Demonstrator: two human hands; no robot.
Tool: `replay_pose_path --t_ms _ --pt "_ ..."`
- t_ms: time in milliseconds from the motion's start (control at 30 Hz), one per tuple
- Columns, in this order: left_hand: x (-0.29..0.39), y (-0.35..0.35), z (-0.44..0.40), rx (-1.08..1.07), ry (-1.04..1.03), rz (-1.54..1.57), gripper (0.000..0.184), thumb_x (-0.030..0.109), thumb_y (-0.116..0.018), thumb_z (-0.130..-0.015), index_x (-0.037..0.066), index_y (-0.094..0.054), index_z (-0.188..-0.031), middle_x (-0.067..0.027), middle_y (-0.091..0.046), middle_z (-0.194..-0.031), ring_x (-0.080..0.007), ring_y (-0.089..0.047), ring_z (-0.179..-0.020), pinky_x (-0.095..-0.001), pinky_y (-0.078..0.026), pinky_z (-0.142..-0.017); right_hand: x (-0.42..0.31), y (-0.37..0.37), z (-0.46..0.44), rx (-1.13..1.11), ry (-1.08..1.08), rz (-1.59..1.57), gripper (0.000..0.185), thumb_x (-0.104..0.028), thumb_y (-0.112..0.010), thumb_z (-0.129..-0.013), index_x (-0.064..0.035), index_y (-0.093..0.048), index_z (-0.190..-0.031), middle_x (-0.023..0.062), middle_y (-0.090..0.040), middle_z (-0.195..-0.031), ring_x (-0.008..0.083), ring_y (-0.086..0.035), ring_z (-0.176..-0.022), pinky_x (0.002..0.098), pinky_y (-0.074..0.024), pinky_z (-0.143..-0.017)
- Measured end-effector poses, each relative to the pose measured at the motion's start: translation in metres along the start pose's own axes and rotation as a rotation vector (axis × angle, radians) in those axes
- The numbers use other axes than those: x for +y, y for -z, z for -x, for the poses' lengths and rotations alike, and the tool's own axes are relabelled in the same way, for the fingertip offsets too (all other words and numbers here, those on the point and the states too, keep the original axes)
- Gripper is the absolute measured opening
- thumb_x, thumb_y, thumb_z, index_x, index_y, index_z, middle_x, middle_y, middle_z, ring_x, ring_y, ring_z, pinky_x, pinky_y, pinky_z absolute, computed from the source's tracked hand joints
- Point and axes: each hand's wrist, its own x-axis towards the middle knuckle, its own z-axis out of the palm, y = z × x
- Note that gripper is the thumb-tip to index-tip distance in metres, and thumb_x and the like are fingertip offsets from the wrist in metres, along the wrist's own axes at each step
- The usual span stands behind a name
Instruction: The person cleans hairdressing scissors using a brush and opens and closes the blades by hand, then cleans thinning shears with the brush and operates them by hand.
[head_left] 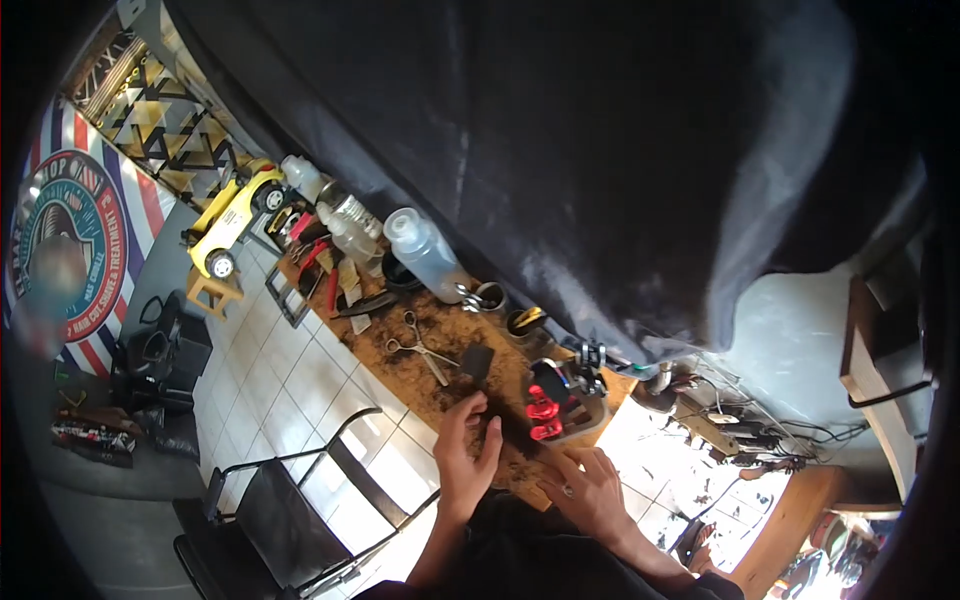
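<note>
My left hand (466,458) is raised over the near edge of a wooden table (450,398), thumb and fingers apart, holding nothing I can see. My right hand (592,492), with a ring on one finger, is at the table's near edge. Its fingers are bent together beside a dark patch (518,428), and whatever they grip is hidden. Beyond the left hand lie silver scissors (424,354) and a small black flat piece (477,361). A red hair clipper-like item (543,412) sits in a tray (580,432) near my right hand.
Brown hair-like bits cover the tabletop. Bottles, including a large clear one (425,252), line its far side under a dark cloth (560,150). A yellow toy car (236,222) stands farther left. A black chair (290,520) is at lower left; cables (720,420) lie right.
</note>
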Motion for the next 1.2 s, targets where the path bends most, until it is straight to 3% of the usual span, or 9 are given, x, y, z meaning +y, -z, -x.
replay_pose_path --t_ms 133,400,433,467,567,800,900,1100,1200 --pt "-0.019 0.012 -0.003 -0.012 0.047 0.023 0.034 0.001 -0.066 -0.082 0.0 -0.057 -0.115 -0.0127 -0.063 -0.104 -0.0215 -0.063 -0.092 -0.0297 -0.05 -0.077 -0.006 -0.021 -0.004 -0.126 -0.099 0.0 0.034 -0.014 -0.069 -0.074 -0.0074 -0.058 -0.105 0.0109 -0.055 -0.095 0.0296 -0.054 -0.087 0.0413 -0.0452 -0.077" --pt "-0.056 0.067 -0.076 -0.055 -0.045 -0.006 0.028 -0.006 -0.056 -0.085 0.003 -0.06 -0.111 -0.0106 -0.063 -0.101 -0.0186 -0.063 -0.086 -0.0265 -0.048 -0.068 -0.036 -0.038 -0.013 0.002 -0.123 0.065 0.032 -0.001 -0.069 -0.073 0.0055 -0.057 -0.102 0.0191 -0.057 -0.096 0.0374 -0.056 -0.091 0.0428 -0.0467 -0.078" --pt "-0.067 0.071 -0.085 -0.126 -0.031 0.002 0.028 -0.002 -0.06 -0.083 0.003 -0.059 -0.111 -0.0131 -0.063 -0.106 -0.0251 -0.062 -0.091 -0.0317 -0.049 -0.074 -0.041 -0.043 -0.013 0.061 -0.113 0.054 0.031 -0.001 -0.068 -0.075 0.0057 -0.056 -0.103 0.0183 -0.056 -0.096 0.0365 -0.056 -0.088 0.0416 -0.0471 -0.076" --pt "-0.077 0.074 -0.093 -0.138 -0.039 0.023 0.028 -0.002 -0.06 -0.083 0.003 -0.059 -0.111 -0.0131 -0.063 -0.106 -0.0251 -0.062 -0.091 -0.0317 -0.049 -0.074 -0.045 -0.048 -0.015 0.122 -0.099 0.044 0.03 -0.002 -0.066 -0.077 0.0059 -0.056 -0.104 0.0176 -0.056 -0.095 0.0357 -0.057 -0.085 0.0403 -0.0476 -0.074" --pt "-0.1 0.076 -0.119 -0.364 -0.337 -0.07 0.035 0.006 -0.067 -0.079 0.001 -0.059 -0.112 -0.0177 -0.061 -0.109 -0.0359 -0.057 -0.102 -0.0417 -0.045 -0.089 -0.067 -0.065 -0.021 0.19 -0.242 0.041 0.029 0.0 -0.066 -0.078 0.0056 -0.056 -0.104 0.0181 -0.057 -0.095 0.0351 -0.058 -0.083 0.0391 -0.0483 -0.072" --pt "-0.125 0.09 -0.155 -0.75 -0.479 -0.187 0.044 0.013 -0.071 -0.078 0.008 -0.057 -0.12 -0.0097 -0.056 -0.123 -0.0301 -0.047 -0.119 -0.046 -0.034 -0.1 -0.1 -0.112 -0.035 0.41 -0.455 0.089 0.026 -0.001 -0.066 -0.08 0.0048 -0.057 -0.103 0.0167 -0.058 -0.095 0.0282 -0.058 -0.075 0.0343 -0.0473 -0.066" --pt "-0.142 0.094 -0.163 -0.725 -0.536 -0.383 0.039 0.014 -0.07 -0.078 0.015 -0.062 -0.116 -0.0018 -0.056 -0.123 -0.0267 -0.041 -0.124 -0.0495 -0.024 -0.1 -0.111 -0.125 -0.038 0.479 -0.558 0.096 0.026 -0.002 -0.065 -0.08 0.0042 -0.058 -0.104 0.0156 -0.059 -0.094 0.0246 -0.059 -0.076 0.0327 -0.0475 -0.066" --pt "-0.154 0.089 -0.17 -0.624 -0.65 -0.311 0.017 0.011 -0.069 -0.077 0.012 -0.069 -0.094 0.001 -0.062 -0.102 -0.023 -0.05 -0.11 -0.0449 -0.026 -0.091 -0.123 -0.133 -0.046 0.502 -0.596 0.058 0.024 -0.001 -0.065 -0.079 0.0035 -0.06 -0.102 0.015 -0.06 -0.093 0.0239 -0.059 -0.076 0.032 -0.0479 -0.067" --pt "-0.158 0.085 -0.168 -0.567 -0.676 -0.278 0.016 0.009 -0.068 -0.077 0.01 -0.068 -0.093 -0.0004 -0.063 -0.097 -0.0233 -0.052 -0.103 -0.0449 -0.027 -0.09 -0.119 -0.134 -0.05 0.494 -0.587 0.061 0.022 -0.001 -0.064 -0.079 0.0029 -0.061 -0.101 0.015 -0.06 -0.093 0.0257 -0.06 -0.075 0.0328 -0.048 -0.067"
